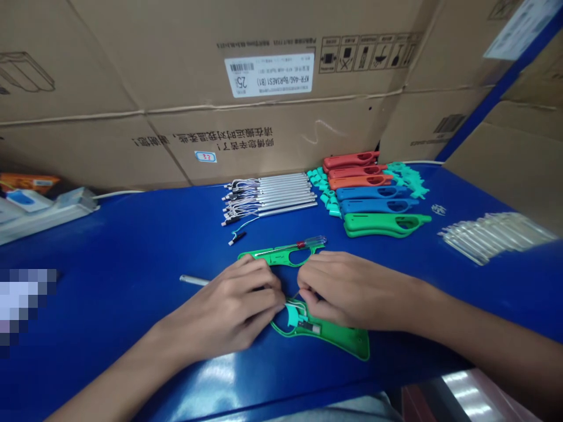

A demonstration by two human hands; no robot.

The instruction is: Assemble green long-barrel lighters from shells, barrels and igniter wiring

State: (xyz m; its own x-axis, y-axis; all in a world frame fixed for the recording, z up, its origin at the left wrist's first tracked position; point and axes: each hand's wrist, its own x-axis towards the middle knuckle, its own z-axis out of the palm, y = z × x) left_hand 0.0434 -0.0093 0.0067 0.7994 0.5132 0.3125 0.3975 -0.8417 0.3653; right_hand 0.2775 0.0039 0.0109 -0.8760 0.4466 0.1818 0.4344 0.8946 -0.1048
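Near the table's front edge lies a green lighter shell half (341,341), its inside facing up. A teal trigger (293,317), pale wires and a black-and-white igniter piece (311,327) sit in it. My left hand (237,305) is closed around its narrow end, where a silver metal tube (193,281) sticks out to the left. My right hand (347,287) pinches a thin wire-like strand above the shell. Just beyond my hands rests another green shell half (279,258). Across it lies a thin rod with a red collar and clear end (313,242).
Silver tubes with wires (285,190) lie in a row behind. Right of them are teal small parts (328,193), red, blue and green shells (378,205), and clear slender pieces (497,234). A power strip (53,214) stands left. Cardboard (176,70) walls the back.
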